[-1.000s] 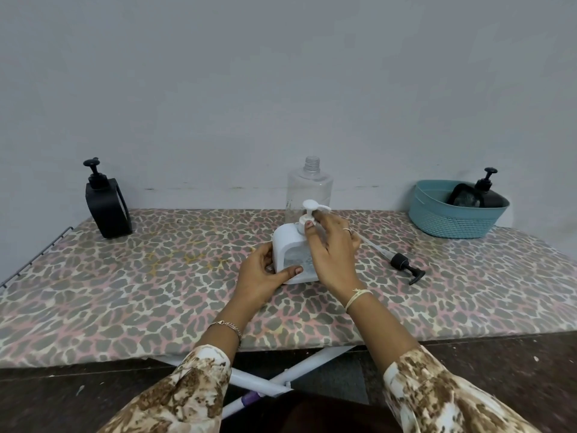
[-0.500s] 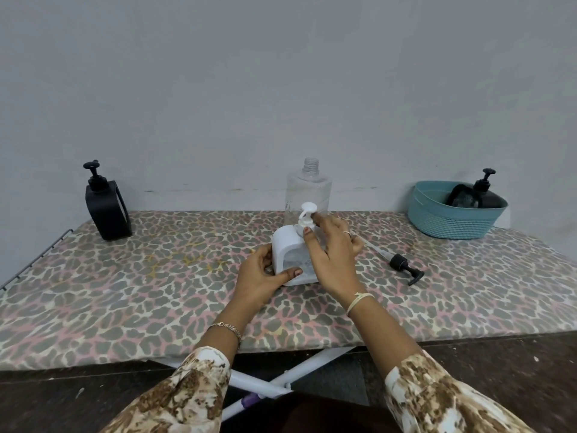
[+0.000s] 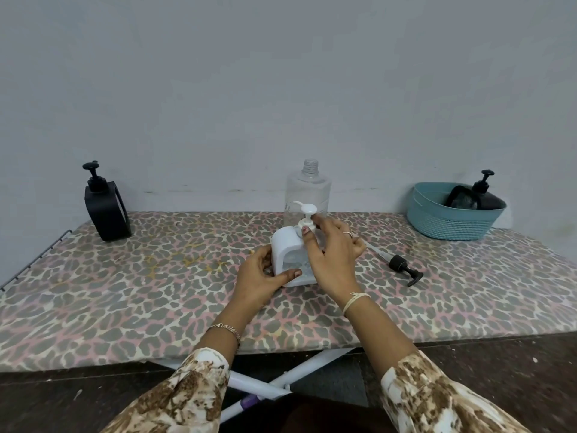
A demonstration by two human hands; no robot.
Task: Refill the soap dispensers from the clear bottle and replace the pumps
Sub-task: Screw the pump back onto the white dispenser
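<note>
Center of the bench [image 3: 131,295], white soap dispenser [image 3: 285,248] upright on the leopard-print cover. White pump [image 3: 307,215] seated in its neck, spout pointing toward 10 o'clock. Left hand [image 3: 260,278] wraps the dispenser's lower left side, thumb across the front face, gripping it. Right hand [image 3: 334,254] at 3 o'clock of the dispenser, thumb and index pinched on the pump collar, other fingers loosely curled; ring on one finger. Pale band on right wrist, thin chain bracelet on left wrist. Both sleeves brown-and-white print.

Clear bottle [image 3: 308,189] directly behind the dispenser at 12 o'clock, upright, cap off, threaded neck bare; looks nearly empty, level hard to tell. Lower part hidden by pump and right hand.

Loose black pump [image 3: 402,267] lies flat on the bench at 3 o'clock of the hands, head toward the near edge, clear tube pointing back toward the right hand, tube end hidden behind that hand.

Black dispenser [image 3: 106,210] upright at 10 o'clock, far left near the back edge, pump fitted, well apart from the rest.

Teal basket [image 3: 443,220] at 2 o'clock, far right by the wall. Second black dispenser [image 3: 477,198] inside it, tilted, pump on top sticking above the rim.

Grey wall behind. White legs cross under the bench, dark floor below.
</note>
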